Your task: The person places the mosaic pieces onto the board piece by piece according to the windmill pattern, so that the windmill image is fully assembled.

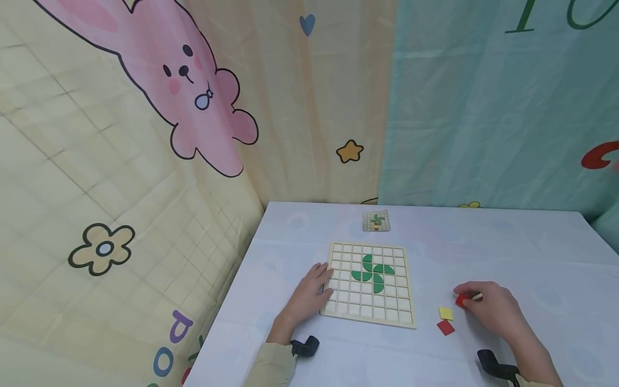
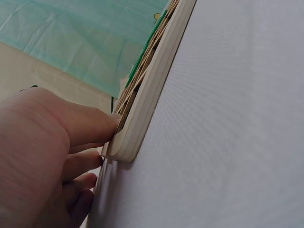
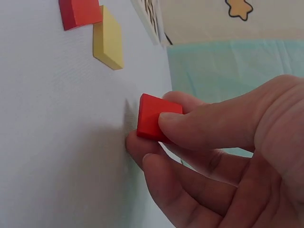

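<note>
On the white table lies a square wooden grid board (image 1: 338, 308), with green round-edged pieces (image 1: 383, 269) forming a pinwheel on its upper middle cells. My left hand (image 1: 306, 293) rests at the board's left edge, fingers loosely extended; in the left wrist view the thumb (image 2: 97, 124) touches the rim near a corner. Off to the right of the board, my right hand (image 1: 493, 307) pinches a red square tile (image 3: 149, 116) between thumb and fingers, close over the table. A yellow tile (image 1: 445, 313) and another red tile (image 1: 445, 327) lie beside that hand, nearly touching each other.
Behind the board, a small pattern card (image 1: 383, 221) printed with a grid and a green pinwheel lies on the table (image 1: 522, 242). A patterned curtain (image 1: 300, 107) hangs along the table's back and left sides.
</note>
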`<action>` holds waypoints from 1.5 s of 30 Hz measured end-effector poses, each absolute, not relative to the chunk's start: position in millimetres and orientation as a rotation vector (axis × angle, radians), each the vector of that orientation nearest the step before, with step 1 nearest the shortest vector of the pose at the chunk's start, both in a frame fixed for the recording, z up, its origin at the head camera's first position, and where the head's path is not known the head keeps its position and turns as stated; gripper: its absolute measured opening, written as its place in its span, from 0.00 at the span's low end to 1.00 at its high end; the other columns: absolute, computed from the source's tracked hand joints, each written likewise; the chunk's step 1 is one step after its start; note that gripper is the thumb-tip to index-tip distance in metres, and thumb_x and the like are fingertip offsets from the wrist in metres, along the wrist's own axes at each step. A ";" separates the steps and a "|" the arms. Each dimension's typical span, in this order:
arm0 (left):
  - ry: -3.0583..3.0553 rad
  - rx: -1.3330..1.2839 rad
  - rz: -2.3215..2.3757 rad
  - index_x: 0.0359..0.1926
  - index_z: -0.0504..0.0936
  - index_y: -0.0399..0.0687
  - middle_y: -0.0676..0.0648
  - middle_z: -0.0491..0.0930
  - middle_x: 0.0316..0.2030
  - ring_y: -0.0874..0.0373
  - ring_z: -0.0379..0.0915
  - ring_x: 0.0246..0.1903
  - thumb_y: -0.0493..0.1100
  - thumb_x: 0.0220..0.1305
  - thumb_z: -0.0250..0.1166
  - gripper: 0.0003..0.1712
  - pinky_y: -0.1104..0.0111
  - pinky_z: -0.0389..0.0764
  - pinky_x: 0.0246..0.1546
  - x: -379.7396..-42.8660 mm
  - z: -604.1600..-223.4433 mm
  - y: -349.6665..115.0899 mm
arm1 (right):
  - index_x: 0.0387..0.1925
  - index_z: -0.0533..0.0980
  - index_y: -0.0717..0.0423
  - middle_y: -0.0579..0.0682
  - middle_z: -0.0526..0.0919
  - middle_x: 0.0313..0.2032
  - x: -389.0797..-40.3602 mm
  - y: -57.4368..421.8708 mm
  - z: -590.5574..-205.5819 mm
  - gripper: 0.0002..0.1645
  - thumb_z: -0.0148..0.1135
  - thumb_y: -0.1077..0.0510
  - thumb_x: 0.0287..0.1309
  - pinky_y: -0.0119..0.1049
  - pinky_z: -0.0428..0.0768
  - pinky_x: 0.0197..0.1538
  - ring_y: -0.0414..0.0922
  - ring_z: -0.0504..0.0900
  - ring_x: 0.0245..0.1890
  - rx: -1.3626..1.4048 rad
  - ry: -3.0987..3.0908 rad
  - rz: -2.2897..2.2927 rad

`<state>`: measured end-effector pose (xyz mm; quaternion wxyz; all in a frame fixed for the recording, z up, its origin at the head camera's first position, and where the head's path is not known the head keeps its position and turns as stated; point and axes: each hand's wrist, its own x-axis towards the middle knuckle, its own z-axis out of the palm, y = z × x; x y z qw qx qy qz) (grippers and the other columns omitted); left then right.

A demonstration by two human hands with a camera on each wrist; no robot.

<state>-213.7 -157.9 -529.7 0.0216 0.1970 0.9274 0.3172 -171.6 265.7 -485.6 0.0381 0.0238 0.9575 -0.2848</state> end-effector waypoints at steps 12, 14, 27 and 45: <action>2.865 0.608 0.982 0.74 0.67 0.43 0.45 0.57 0.76 0.47 0.45 0.77 0.45 0.73 0.60 0.31 0.49 0.57 0.72 -212.2 -532.0 -158.3 | 0.49 0.84 0.62 0.67 0.81 0.48 -174.5 260.0 -483.7 0.17 0.67 0.70 0.56 0.45 0.85 0.36 0.56 0.78 0.40 0.071 2.917 -0.926; 2.868 0.608 0.976 0.74 0.67 0.44 0.45 0.57 0.76 0.48 0.45 0.77 0.46 0.73 0.60 0.31 0.49 0.57 0.72 -211.3 -532.7 -159.2 | 0.49 0.83 0.62 0.67 0.81 0.48 -175.6 257.7 -485.5 0.17 0.68 0.70 0.56 0.46 0.86 0.37 0.56 0.78 0.40 0.074 2.926 -0.930; 2.888 0.625 0.959 0.73 0.67 0.44 0.45 0.57 0.76 0.47 0.46 0.76 0.47 0.73 0.60 0.31 0.48 0.58 0.71 -212.9 -533.1 -156.8 | 0.48 0.82 0.61 0.60 0.83 0.44 -181.7 243.1 -482.2 0.14 0.61 0.70 0.61 0.48 0.84 0.40 0.54 0.77 0.40 0.077 2.937 -0.966; 2.889 0.620 0.954 0.74 0.67 0.44 0.45 0.56 0.76 0.47 0.45 0.77 0.47 0.73 0.60 0.32 0.49 0.58 0.72 -217.0 -533.7 -157.5 | 0.44 0.82 0.57 0.53 0.84 0.41 -191.3 219.2 -482.1 0.09 0.64 0.66 0.63 0.47 0.84 0.43 0.51 0.79 0.40 -0.037 2.956 -1.076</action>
